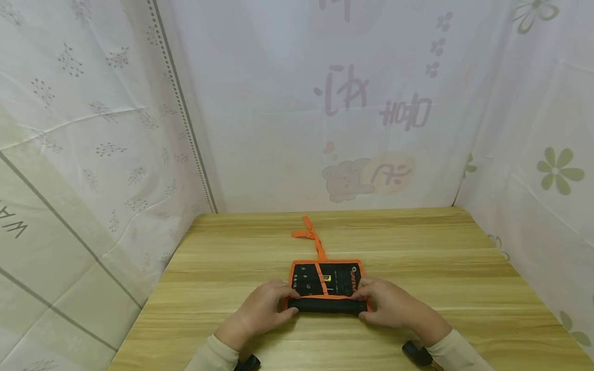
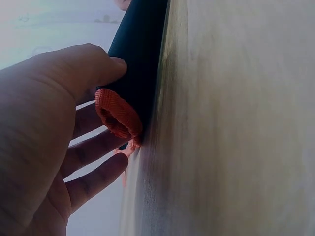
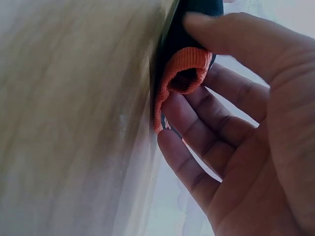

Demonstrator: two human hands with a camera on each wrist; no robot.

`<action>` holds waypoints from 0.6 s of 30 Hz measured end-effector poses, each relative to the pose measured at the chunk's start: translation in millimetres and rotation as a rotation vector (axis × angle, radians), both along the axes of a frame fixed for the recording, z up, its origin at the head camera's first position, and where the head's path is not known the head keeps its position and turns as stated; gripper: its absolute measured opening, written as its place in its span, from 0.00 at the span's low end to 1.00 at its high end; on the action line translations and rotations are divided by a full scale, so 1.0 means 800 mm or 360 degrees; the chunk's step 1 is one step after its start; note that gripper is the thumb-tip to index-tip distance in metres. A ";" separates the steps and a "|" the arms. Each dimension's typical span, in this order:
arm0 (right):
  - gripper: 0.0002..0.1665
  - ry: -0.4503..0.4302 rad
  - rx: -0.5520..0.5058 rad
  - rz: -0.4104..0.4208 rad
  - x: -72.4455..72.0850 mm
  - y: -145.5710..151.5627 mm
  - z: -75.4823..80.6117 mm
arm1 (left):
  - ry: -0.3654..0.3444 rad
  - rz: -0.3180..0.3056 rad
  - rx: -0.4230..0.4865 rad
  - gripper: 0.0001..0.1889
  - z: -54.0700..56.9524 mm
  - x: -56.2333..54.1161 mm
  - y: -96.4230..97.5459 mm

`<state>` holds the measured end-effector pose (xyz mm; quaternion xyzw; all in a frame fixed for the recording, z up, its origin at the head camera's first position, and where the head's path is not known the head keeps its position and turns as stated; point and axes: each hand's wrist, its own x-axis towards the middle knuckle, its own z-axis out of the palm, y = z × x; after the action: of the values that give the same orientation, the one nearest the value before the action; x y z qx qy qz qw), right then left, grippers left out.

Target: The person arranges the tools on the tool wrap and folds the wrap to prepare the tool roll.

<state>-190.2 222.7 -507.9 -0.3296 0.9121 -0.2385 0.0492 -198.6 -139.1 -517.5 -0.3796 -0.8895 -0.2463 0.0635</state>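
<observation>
A black fabric tool roll (image 1: 341,278) with orange trim lies on the table, its near edge curled into a thick roll. My left hand (image 1: 266,305) pinches the left end of that rolled part, thumb on the near side. At the other end, my right hand (image 1: 390,304) pinches it the same way. White numbers and lettering show on the flat part beyond. In the left wrist view the orange-edged roll end (image 2: 118,115) sits between thumb and fingers. The right wrist view shows the curled orange end (image 3: 187,66) beside my fingers. What lies inside the roll is hidden.
An orange tie strap (image 1: 317,245) runs from the tool roll's far edge toward the back of the wooden table (image 1: 417,237). Patterned cloth hangs behind the table (image 1: 278,154) and along both sides.
</observation>
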 end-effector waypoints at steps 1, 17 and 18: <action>0.22 0.0002 0.0009 -0.0001 0.000 0.000 0.000 | -0.0003 0.0000 0.0008 0.11 0.000 0.000 0.000; 0.15 -0.0091 -0.0084 -0.0057 0.001 0.006 0.001 | -0.0134 0.0009 0.0142 0.05 -0.002 -0.001 -0.004; 0.14 -0.0095 -0.0091 -0.0052 0.001 0.007 0.001 | -0.0140 0.0010 0.0147 0.05 -0.003 -0.002 -0.004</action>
<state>-189.7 228.3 -506.9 -0.3087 0.9084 -0.2749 0.0630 -199.9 -142.1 -519.8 -0.3623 -0.8802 -0.3035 0.0425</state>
